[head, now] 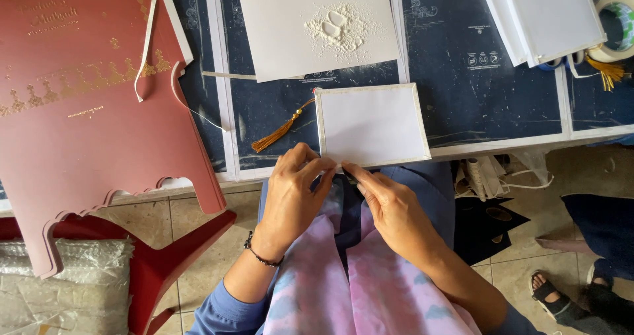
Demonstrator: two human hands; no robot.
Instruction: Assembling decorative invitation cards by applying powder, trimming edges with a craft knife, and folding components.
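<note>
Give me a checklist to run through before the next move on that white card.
1. Both hands at the card's near edge: left hand and right hand pinch there: ok.
2. White card lies flat on the dark blue work surface: ok.
3. Orange tassel off the card: ok.
4. White powder stays on its own sheet: ok.
5. What the fingertips hold: cannot tell.

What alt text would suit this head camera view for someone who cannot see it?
Two bare hands, left hand and right hand, pinch the near edge of a white card on a dark blue table. An orange tassel lies beside it.
</note>
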